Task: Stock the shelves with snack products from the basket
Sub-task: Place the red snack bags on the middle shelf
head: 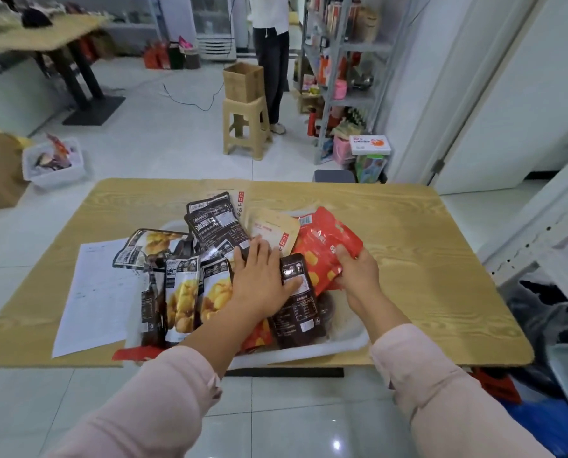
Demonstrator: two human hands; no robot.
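A white basket (pixel 338 347) full of snack packets sits on a wooden table (pixel 408 259). My right hand (pixel 358 276) grips a red snack packet (pixel 325 249) at its lower right edge, above the basket. My left hand (pixel 259 282) lies flat with straight fingers on the pile, its thumb on a dark brown packet (pixel 299 312). Black-and-yellow packets (pixel 183 292) stand at the basket's left side, a tan packet (pixel 272 229) and black packets (pixel 216 223) lie at the back. A grey shelf rack (pixel 342 47) holding goods stands at the far right.
A sheet of paper (pixel 97 292) lies on the table left of the basket. A person (pixel 272 61) stands beside a stool (pixel 246 127) carrying a brown box. A white bin (pixel 54 163) sits on the floor at left. Part of a white shelf frame (pixel 540 233) is close on my right.
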